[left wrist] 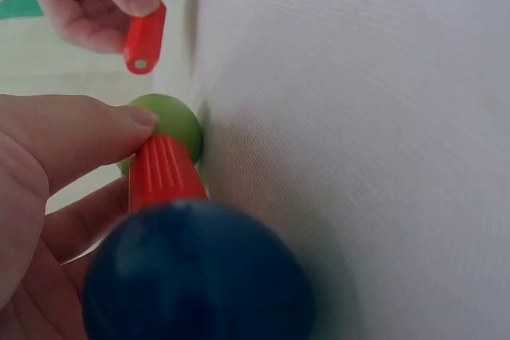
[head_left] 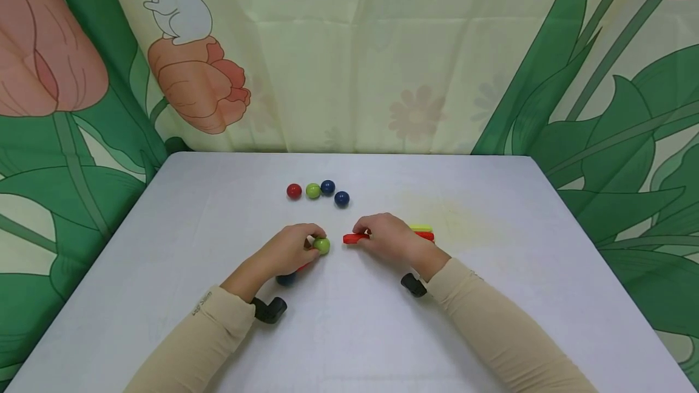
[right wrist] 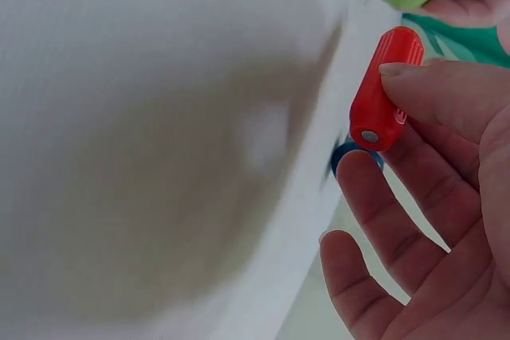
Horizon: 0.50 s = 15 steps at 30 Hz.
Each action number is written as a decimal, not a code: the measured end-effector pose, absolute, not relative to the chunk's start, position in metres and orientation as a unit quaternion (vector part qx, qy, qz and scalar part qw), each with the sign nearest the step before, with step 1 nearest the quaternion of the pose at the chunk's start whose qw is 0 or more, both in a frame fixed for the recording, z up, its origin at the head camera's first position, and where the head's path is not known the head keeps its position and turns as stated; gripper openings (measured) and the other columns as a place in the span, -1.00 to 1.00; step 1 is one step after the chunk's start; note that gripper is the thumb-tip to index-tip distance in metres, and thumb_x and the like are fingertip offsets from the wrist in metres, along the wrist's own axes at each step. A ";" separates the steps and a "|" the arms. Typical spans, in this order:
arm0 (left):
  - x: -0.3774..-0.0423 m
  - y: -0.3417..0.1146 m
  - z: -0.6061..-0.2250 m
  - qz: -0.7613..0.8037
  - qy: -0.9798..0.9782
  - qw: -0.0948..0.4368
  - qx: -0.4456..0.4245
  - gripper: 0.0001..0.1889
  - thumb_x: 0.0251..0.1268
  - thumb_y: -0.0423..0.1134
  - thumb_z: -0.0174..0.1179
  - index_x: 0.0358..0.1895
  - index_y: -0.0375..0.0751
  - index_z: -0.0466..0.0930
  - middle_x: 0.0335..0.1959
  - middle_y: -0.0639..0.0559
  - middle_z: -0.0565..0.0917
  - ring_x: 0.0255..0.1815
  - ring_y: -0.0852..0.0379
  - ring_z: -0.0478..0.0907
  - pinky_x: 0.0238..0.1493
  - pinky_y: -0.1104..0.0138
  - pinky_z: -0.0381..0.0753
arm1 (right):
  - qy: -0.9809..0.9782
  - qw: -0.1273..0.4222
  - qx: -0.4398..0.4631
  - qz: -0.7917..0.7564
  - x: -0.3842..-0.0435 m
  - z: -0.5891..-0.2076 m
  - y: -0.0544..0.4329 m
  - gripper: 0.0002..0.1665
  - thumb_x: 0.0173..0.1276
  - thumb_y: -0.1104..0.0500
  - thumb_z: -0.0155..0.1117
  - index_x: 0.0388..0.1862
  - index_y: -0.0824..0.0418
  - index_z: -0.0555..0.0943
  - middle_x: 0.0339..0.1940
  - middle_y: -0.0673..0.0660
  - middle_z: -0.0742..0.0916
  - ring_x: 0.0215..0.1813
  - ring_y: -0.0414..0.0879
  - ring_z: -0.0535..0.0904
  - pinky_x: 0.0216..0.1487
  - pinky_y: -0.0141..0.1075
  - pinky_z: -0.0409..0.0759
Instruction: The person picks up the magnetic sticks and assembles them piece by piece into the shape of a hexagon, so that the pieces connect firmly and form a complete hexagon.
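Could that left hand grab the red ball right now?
Probably not without letting go first: the left hand holds a red stick with a green ball and a blue ball at its ends. Nothing seems to block the red ball, though.

Both hands low over a white bench (head_left: 480, 296). Left hand (head_left: 289, 248) pinches a green ball (head_left: 323, 246); a red rod (head_left: 303, 267) shows partly under that hand, with a blue ball (head_left: 285, 279) at its near end, half hidden. Right hand (head_left: 389, 239) pinches a short red bar (head_left: 354, 239), tip toward the green ball, gap between. Beyond the right wrist: a second red bar (head_left: 426, 236) and a lime bar (head_left: 420, 228) just behind it, both partly covered. Farther back, a loose row: red ball (head_left: 293, 191), second green ball (head_left: 313, 191), two blue balls (head_left: 327, 187). Black unit (head_left: 270, 310) at left wrist, another at right. Floral curtain (head_left: 355, 77) behind.
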<state>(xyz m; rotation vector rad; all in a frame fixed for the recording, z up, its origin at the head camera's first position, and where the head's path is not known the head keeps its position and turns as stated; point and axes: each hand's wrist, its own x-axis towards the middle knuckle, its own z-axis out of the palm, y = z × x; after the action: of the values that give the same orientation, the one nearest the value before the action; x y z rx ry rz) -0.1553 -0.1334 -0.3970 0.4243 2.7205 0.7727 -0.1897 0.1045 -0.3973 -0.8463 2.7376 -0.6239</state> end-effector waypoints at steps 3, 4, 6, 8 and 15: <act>-0.155 -0.134 -0.398 0.271 0.941 0.138 0.148 -0.69 0.31 -0.31 0.34 0.11 -0.14 0.62 -0.13 0.11 0.64 -0.20 0.15 0.55 -0.14 0.31 0.61 | 0.927 0.106 -0.288 -0.213 -0.188 -0.399 0.097 -0.82 0.41 0.15 0.32 -0.04 0.08 0.70 -0.20 -0.08 0.72 -0.17 -0.14 0.56 -0.02 -0.25 0.54; -0.155 -0.135 -0.398 0.273 0.941 0.137 0.148 -0.69 0.31 -0.31 0.34 0.10 -0.14 0.62 -0.13 0.11 0.64 -0.21 0.14 0.55 -0.16 0.32 0.61 | 0.928 0.106 -0.287 -0.214 -0.187 -0.399 0.095 -0.82 0.41 0.15 0.32 -0.04 0.07 0.70 -0.20 -0.08 0.72 -0.17 -0.14 0.57 -0.01 -0.25 0.54; -0.155 -0.135 -0.398 0.276 0.940 0.137 0.148 -0.70 0.31 -0.31 0.34 0.09 -0.14 0.62 -0.14 0.11 0.65 -0.22 0.14 0.55 -0.19 0.33 0.61 | 0.927 0.107 -0.286 -0.216 -0.185 -0.399 0.091 -0.83 0.41 0.15 0.33 -0.05 0.07 0.71 -0.20 -0.08 0.72 -0.17 -0.13 0.57 -0.01 -0.24 0.54; -0.155 -0.135 -0.398 0.279 0.939 0.137 0.147 -0.70 0.31 -0.32 0.35 0.08 -0.15 0.62 -0.14 0.11 0.65 -0.22 0.14 0.55 -0.19 0.33 0.61 | 0.927 0.107 -0.287 -0.217 -0.184 -0.399 0.088 -0.84 0.40 0.15 0.34 -0.06 0.07 0.71 -0.21 -0.08 0.73 -0.17 -0.13 0.57 -0.01 -0.24 0.55; -0.154 -0.135 -0.397 0.281 0.938 0.135 0.148 -0.71 0.30 -0.33 0.35 0.07 -0.16 0.63 -0.14 0.09 0.65 -0.23 0.13 0.55 -0.18 0.32 0.63 | 0.926 0.119 -0.290 -0.210 -0.183 -0.398 0.079 -0.82 0.42 0.14 0.33 -0.03 0.08 0.70 -0.21 -0.08 0.72 -0.13 -0.13 0.57 0.02 -0.26 0.54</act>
<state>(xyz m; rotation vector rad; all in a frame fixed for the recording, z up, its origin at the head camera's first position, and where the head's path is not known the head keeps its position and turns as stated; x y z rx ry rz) -0.1545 -0.1354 -0.3971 0.4290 2.7183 0.8141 -0.1832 0.0795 -0.3979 -0.8465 2.7080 -0.6132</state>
